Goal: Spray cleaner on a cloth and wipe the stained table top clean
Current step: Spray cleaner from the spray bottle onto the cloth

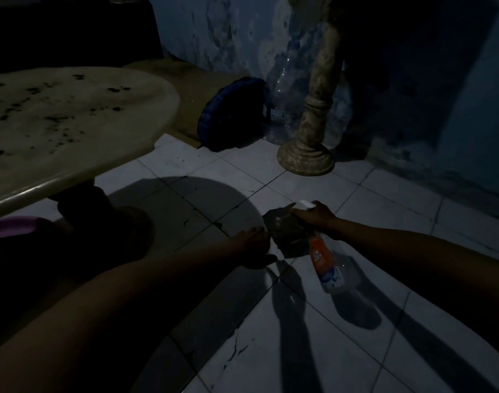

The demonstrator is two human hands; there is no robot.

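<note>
A round pale table top (72,120) with many dark stains fills the upper left. In the lower middle my left hand (254,248) holds a dark crumpled cloth (288,234) above the tiled floor. My right hand (317,218) grips the white trigger head of a spray bottle (326,265). The bottle is clear with an orange and white label and hangs tilted below that hand. Its nozzle points left at the cloth. The light is very dim.
A stone pedestal column (310,131) stands on the white tiled floor (299,321) at the back. A blue backpack (234,112) and a large clear plastic bottle (282,92) lean by the blue wall. A purple basin edge (13,226) shows at far left under the table.
</note>
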